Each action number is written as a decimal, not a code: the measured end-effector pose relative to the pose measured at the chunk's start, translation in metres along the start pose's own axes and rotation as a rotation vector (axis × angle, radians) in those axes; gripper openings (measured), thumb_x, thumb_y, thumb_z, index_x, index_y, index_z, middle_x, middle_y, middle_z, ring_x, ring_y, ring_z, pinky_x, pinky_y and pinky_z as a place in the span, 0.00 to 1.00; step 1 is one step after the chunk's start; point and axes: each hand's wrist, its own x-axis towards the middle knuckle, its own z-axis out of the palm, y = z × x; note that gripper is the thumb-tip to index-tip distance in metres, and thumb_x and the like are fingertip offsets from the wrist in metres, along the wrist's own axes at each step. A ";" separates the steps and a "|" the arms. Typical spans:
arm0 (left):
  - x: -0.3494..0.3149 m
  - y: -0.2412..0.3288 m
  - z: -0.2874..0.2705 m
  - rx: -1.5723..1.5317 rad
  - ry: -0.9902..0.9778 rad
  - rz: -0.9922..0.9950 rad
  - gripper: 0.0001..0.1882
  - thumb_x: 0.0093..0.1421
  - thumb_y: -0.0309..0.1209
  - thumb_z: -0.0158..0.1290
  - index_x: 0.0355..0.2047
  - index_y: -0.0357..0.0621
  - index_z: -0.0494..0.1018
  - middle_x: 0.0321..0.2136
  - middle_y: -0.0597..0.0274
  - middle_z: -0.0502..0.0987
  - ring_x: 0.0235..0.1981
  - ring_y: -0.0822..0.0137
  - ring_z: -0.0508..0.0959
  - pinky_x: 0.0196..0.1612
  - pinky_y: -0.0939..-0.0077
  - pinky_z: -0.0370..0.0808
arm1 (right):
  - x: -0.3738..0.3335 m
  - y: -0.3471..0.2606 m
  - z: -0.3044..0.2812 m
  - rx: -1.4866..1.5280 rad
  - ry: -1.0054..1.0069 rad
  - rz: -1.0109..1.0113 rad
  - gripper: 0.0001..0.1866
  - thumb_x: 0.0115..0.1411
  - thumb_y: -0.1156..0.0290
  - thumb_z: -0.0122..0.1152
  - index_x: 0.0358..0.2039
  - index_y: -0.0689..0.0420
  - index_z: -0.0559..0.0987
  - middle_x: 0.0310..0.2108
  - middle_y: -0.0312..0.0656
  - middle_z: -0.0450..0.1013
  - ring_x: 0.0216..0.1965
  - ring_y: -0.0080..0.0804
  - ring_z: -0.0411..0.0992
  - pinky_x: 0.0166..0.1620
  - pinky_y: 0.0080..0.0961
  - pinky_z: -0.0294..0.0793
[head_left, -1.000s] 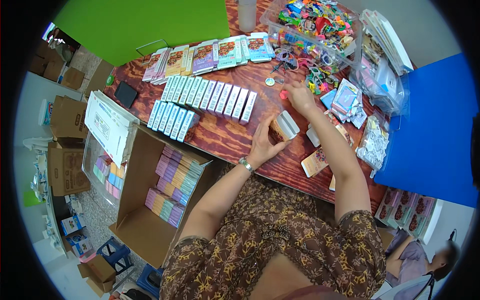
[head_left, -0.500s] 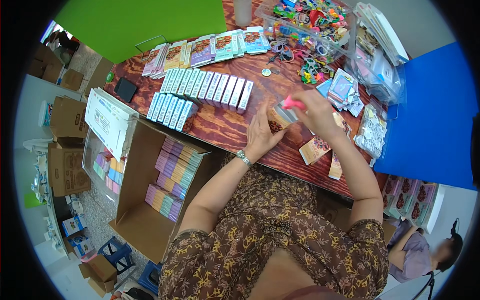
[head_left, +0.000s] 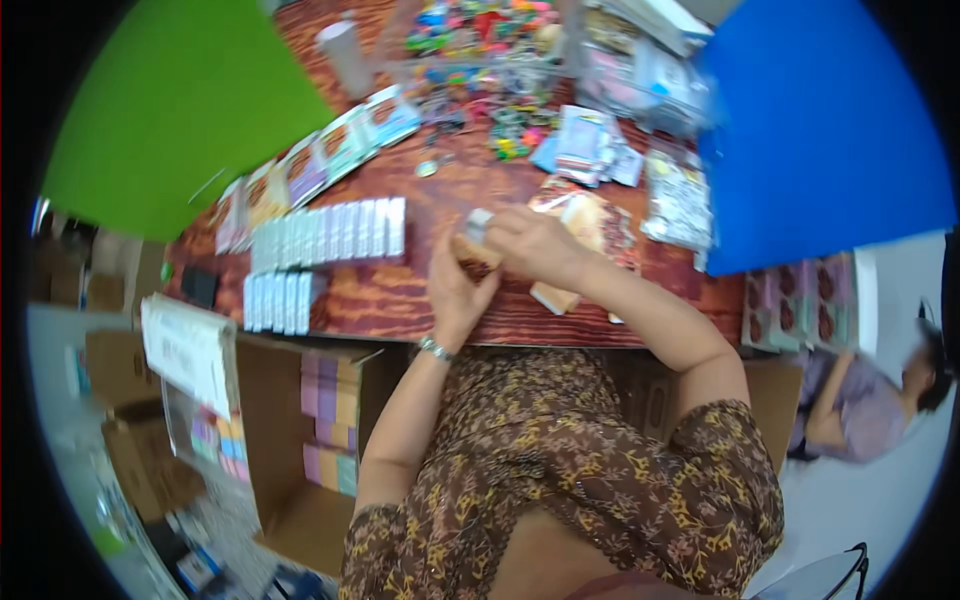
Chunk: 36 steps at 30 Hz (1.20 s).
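Observation:
My left hand (head_left: 456,296), with a metal watch at its wrist, is wrapped round a small yellow-brown printed carton (head_left: 474,254) above the middle of the table. The carton's pale flap (head_left: 480,218) stands up at its top end. At that end my right hand (head_left: 535,244) is closed, its fingertips pressed together; whatever is in them is hidden. Flat orange-brown cartons (head_left: 556,298) lie beneath and beside my right forearm.
Rows of upright small boxes (head_left: 330,232) stand left, with fanned flat cartons (head_left: 308,172) behind. A clear bin of colourful trinkets (head_left: 480,70), card packs (head_left: 585,145) and a bag of white pieces (head_left: 677,200) lie beyond. A large cardboard box (head_left: 275,440) stands lower left; a person (head_left: 865,400) sits right.
The whole view has turned and blurred. The pink piece in my right fingers no longer shows, and that hand has come down to the carton's open end. My left hand still holds the carton.

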 end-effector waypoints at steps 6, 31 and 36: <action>0.003 -0.003 0.014 -0.092 -0.021 -0.012 0.45 0.48 0.32 0.70 0.63 0.35 0.60 0.56 0.43 0.70 0.55 0.46 0.73 0.56 0.58 0.72 | -0.026 0.007 -0.040 0.086 0.180 0.127 0.14 0.55 0.70 0.66 0.43 0.52 0.82 0.45 0.41 0.77 0.44 0.38 0.77 0.42 0.33 0.79; -0.014 -0.022 0.025 -0.061 0.002 0.039 0.42 0.53 0.29 0.68 0.63 0.33 0.58 0.54 0.45 0.69 0.54 0.52 0.73 0.56 0.62 0.71 | -0.204 0.249 -0.041 -0.144 0.218 1.367 0.11 0.54 0.62 0.70 0.33 0.55 0.82 0.31 0.47 0.81 0.36 0.46 0.80 0.42 0.43 0.77; -0.014 -0.023 0.025 -0.070 0.004 0.041 0.42 0.53 0.29 0.69 0.63 0.33 0.58 0.54 0.45 0.69 0.54 0.53 0.73 0.56 0.62 0.71 | -0.210 0.246 -0.049 -0.228 0.197 1.288 0.10 0.58 0.63 0.65 0.35 0.56 0.82 0.34 0.49 0.81 0.38 0.48 0.80 0.42 0.44 0.77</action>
